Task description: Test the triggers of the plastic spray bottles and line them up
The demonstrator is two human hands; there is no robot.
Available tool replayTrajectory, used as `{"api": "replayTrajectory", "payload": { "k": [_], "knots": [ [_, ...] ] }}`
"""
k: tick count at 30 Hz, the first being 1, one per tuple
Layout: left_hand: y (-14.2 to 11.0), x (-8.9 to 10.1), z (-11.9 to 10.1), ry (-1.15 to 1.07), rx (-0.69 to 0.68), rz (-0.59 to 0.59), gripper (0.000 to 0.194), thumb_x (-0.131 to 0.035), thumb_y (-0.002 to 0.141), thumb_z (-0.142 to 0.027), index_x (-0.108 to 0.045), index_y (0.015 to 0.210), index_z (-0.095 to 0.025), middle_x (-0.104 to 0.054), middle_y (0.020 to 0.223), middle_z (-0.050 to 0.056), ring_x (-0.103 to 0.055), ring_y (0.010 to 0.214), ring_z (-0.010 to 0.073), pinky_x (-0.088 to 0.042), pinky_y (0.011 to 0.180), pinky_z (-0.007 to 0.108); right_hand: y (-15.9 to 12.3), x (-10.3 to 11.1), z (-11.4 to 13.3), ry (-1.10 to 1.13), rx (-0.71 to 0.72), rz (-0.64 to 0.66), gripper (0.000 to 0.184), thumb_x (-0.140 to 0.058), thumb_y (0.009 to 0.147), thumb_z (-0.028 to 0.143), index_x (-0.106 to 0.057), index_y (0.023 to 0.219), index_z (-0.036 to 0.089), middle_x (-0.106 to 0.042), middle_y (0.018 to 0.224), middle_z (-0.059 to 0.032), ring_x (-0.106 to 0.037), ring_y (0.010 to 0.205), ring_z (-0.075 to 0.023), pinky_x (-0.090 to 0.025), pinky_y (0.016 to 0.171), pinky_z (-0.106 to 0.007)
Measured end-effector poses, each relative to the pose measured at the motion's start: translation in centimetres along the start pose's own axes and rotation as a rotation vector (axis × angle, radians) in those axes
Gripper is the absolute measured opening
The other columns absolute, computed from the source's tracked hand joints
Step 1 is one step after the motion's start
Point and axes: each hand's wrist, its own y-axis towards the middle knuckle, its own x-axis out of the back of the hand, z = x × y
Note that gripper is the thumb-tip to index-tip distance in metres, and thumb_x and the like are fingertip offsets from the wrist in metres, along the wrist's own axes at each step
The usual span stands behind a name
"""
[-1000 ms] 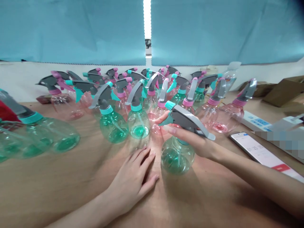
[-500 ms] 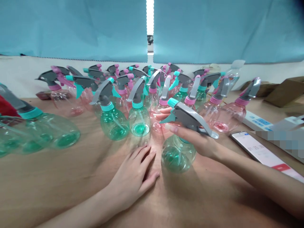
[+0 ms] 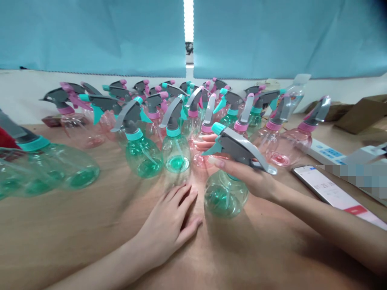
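Note:
My right hand (image 3: 242, 171) is wrapped round the neck of a green spray bottle (image 3: 225, 195), just under its grey trigger head (image 3: 238, 149) with the teal nozzle. The bottle stands upright on the wooden table (image 3: 75, 229). My left hand (image 3: 169, 225) lies flat on the table with its fingers spread, a little left of that bottle and touching nothing else. Behind both hands stand several green and pink spray bottles (image 3: 175, 141) in a crowd.
More green bottles (image 3: 51, 165) lie at the left edge. A phone (image 3: 332, 191) with a lit screen lies at the right, by a white power strip (image 3: 326, 153) and cardboard boxes (image 3: 359, 114). A blue curtain (image 3: 90, 36) hangs behind the table.
The held bottle and my right hand have shifted only slightly. My left hand stays flat in the same place.

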Motion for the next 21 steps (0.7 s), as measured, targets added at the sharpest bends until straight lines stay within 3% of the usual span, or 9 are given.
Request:
{"api": "replayTrajectory", "payload": {
  "k": [7,16,21],
  "knots": [
    [-0.08,0.12,0.02,0.014,-0.006,0.019,0.046,-0.050,0.094,-0.036,-0.047,0.131,-0.010,-0.050,0.136,0.019,-0.044,0.126,0.0337,-0.043,0.099,0.051,-0.09,0.01,-0.06,-0.009,0.002,-0.001,0.026,-0.066,0.083,0.022,-0.063,0.108,0.017,-0.061,0.127,-0.0087,-0.061,0.115,-0.0202,-0.054,0.092,-0.034],
    [-0.05,0.02,0.12,0.007,-0.003,-0.002,0.044,-0.049,0.094,-0.037,-0.048,0.131,-0.013,-0.050,0.137,0.018,-0.045,0.126,0.0332,-0.043,0.099,0.051,-0.16,0.06,-0.14,0.021,0.021,0.003,0.029,-0.065,0.083,0.017,-0.062,0.112,0.019,-0.063,0.124,-0.0065,-0.059,0.117,-0.0194,-0.052,0.096,-0.035],
    [-0.06,0.07,0.04,0.019,-0.003,0.004,0.045,-0.050,0.094,-0.036,-0.048,0.131,-0.011,-0.050,0.137,0.019,-0.045,0.127,0.0334,-0.043,0.099,0.051,-0.15,0.09,-0.21,0.011,0.058,0.026,0.029,-0.062,0.086,0.014,-0.063,0.113,0.025,-0.067,0.118,-0.0005,-0.062,0.112,-0.0155,-0.054,0.092,-0.030]
  ]
}}
